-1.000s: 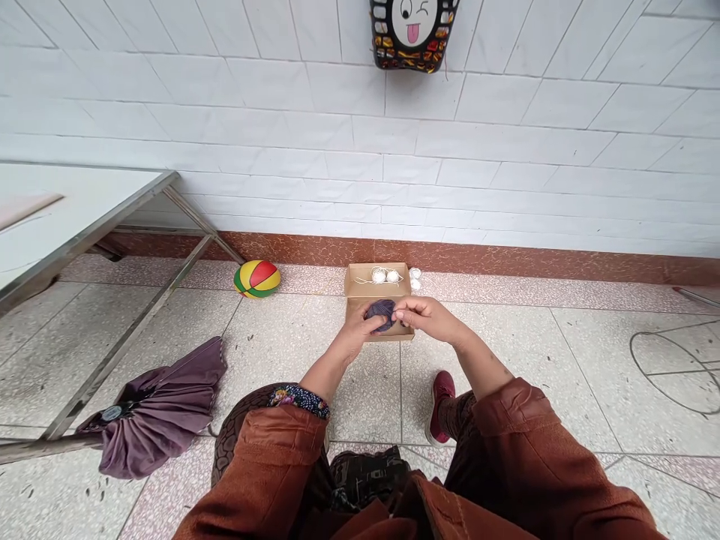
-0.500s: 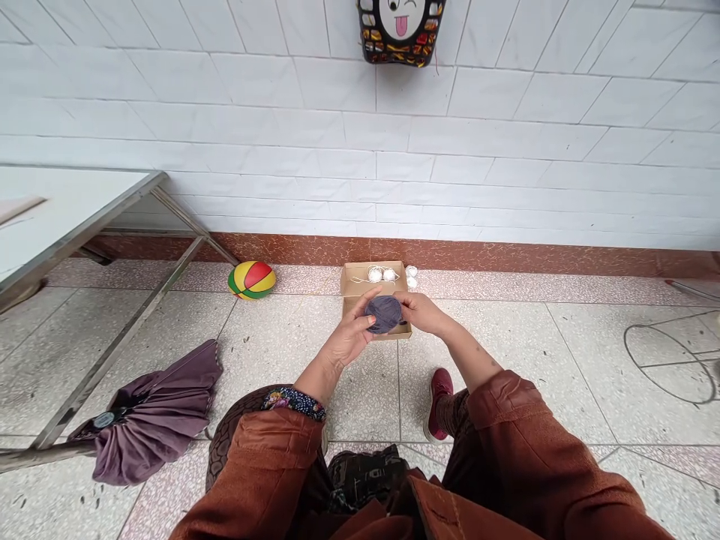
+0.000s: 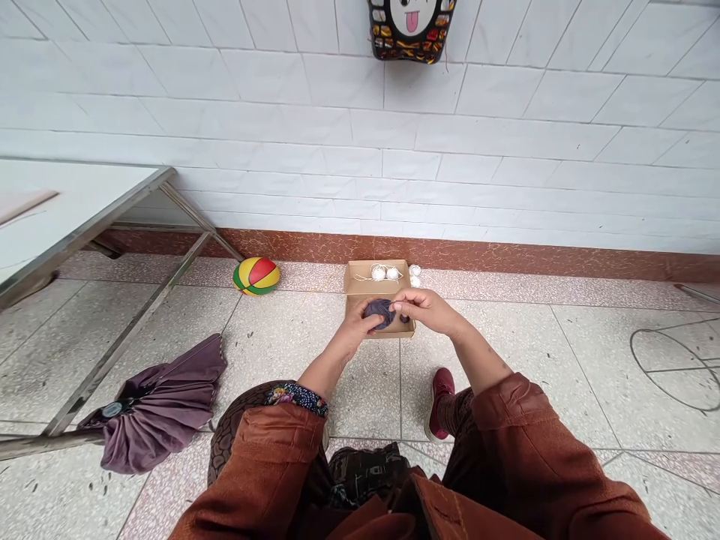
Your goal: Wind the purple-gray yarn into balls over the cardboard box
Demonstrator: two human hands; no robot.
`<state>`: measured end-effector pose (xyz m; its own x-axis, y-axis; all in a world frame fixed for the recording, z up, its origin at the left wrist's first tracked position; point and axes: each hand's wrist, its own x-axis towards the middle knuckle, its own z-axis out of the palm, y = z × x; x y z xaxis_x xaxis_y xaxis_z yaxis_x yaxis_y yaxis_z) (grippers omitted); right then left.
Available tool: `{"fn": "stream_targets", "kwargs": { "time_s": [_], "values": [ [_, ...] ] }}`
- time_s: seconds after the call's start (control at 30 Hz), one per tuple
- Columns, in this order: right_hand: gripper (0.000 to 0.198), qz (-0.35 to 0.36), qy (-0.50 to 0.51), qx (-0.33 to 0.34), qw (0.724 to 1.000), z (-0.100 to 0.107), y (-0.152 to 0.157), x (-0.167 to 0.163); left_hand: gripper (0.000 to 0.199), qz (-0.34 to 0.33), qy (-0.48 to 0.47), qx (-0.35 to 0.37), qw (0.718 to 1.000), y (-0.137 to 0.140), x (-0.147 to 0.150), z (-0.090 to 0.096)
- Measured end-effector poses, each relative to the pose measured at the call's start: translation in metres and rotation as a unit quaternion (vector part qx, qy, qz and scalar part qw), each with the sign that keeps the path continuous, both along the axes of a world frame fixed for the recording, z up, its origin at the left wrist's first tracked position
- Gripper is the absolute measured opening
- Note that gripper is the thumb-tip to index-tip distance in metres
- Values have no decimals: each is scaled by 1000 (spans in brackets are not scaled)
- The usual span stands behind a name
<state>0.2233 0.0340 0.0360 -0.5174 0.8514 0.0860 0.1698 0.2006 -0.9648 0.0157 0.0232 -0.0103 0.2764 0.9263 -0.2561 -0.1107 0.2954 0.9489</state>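
Note:
My left hand is wrapped round a dark purple-grey ball of yarn, thumb across its front. At the ball's upper right, my right hand pinches what looks like its yarn strand, thumb and forefinger together. Below both hands lies an open cardboard box on the floor. Two white balls of yarn with loose strands rest in its far half. A small dark piece shows in the near half, partly hidden by my right hand. More white balls sit just outside the box on the right.
A metal-framed table stands at the left, with a folded purple umbrella-like cloth by its leg. A colourful ball lies near the wall. A black basket hangs on the tiled wall. A wire rack is at the right.
The yarn ball has turned and sunk slightly in my left hand. My right hand has shifted from the ball's side to its upper right, fingers now pinched. The view has shifted a little.

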Motion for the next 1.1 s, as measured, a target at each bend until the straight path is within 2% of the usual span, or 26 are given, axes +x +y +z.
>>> {"fn": "stream_targets", "kwargs": {
  "time_s": [0.13, 0.23, 0.33, 0.43, 0.53, 0.73, 0.93, 1.03, 1.1],
  "values": [
    [31, -35, 17, 29, 999, -1, 7, 4, 78, -106, 34, 31, 993, -8, 2, 6],
    [31, -50, 10, 24, 998, -6, 11, 5, 90, -184, -15, 54, 981, -10, 4, 8],
    [30, -59, -4, -8, 998, -13, 13, 4, 91, -211, -81, 70, 972, -12, 5, 8],
    [28, -60, -20, -33, 997, -20, 14, 2, 87, -173, -151, 68, 971, -13, 4, 11],
    [24, -77, -53, -40, 995, -24, 15, 0, 83, -111, -201, 31, 973, -14, 2, 16],
    [20, -64, -117, 3, 991, -24, 11, -5, 60, 4, -222, -7, 975, -10, 0, 18],
    [21, -18, -135, 30, 990, -17, 2, -5, 51, 104, -159, -22, 982, -4, -2, 11],
    [21, 42, -110, 38, 992, -10, -3, -5, 50, 108, -83, -14, 991, -2, -3, 8],
    [21, 67, -92, 40, 993, -5, -5, -5, 53, 83, -19, -6, 996, -2, -3, 6]
  ]
}}
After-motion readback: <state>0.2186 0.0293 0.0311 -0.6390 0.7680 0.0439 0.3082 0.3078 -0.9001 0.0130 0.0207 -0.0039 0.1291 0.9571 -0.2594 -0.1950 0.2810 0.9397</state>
